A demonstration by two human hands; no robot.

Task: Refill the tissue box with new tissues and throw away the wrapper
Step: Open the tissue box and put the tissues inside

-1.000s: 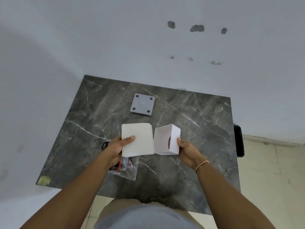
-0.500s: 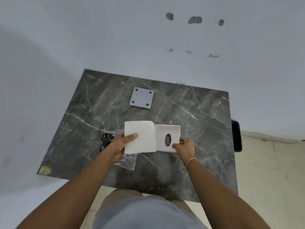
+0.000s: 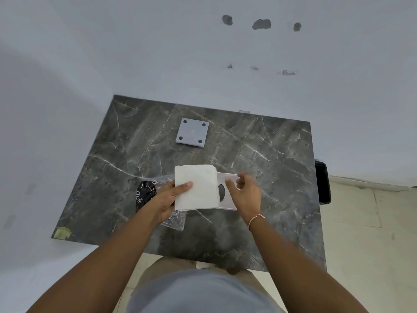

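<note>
Seen from above, a dark marble desk stands against a white wall. The left hand grips a white stack of tissues, thumb on top, over the near middle of the desk. Just beside it, the right hand hovers with fingers loosely spread over the white tissue box, holding nothing. A clear plastic wrapper lies beneath the left hand. A grey square plate rests farther back.

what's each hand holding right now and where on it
Left hand grips the tissue stack at its left edge. Right hand hovers open over the tissue box.
</note>
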